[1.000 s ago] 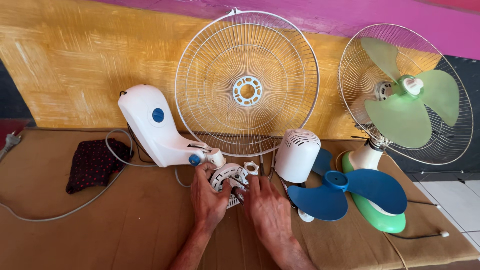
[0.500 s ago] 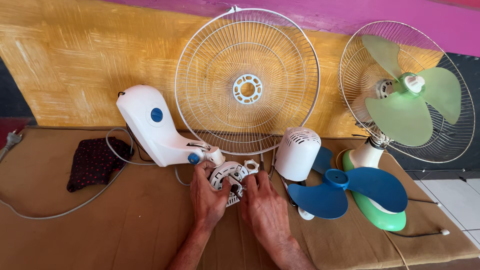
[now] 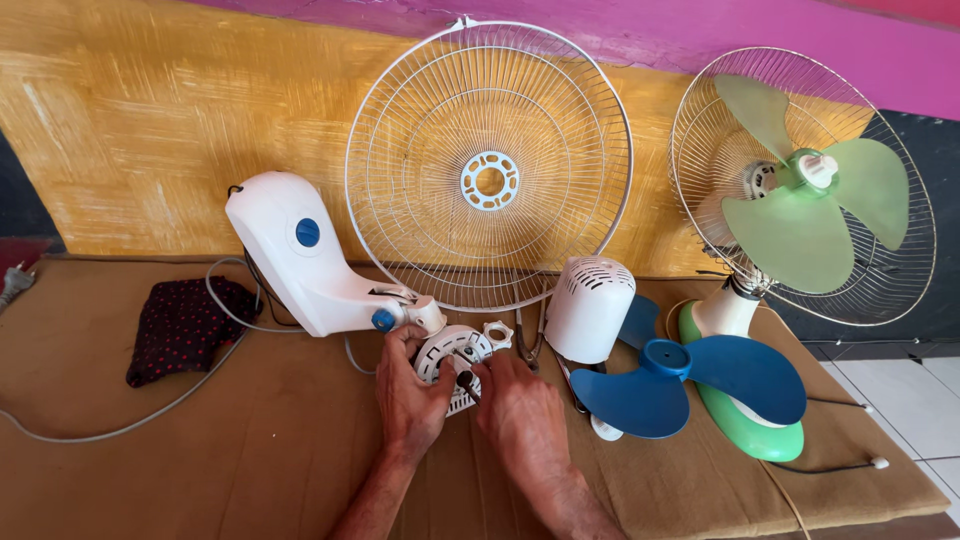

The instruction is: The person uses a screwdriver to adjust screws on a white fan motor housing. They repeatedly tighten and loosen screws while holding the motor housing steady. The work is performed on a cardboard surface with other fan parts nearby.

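Lying between both hands (image 3: pixel 470 405): fan motor (image 3: pixel 452 358)

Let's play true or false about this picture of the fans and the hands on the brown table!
1. The loose blue three-bladed fan propeller lies on the brown table. True.
2. The round white wire fan guard lies flat. False: it stands upright against the yellow wall.
3. Both hands, left hand and right hand, are at the round white fan motor part. True.
4. The fan with pale green blades has lost its blades. False: they sit on it, inside its guard.
5. The dark spotted cloth covers the white dome-shaped motor cover. False: it lies far left.
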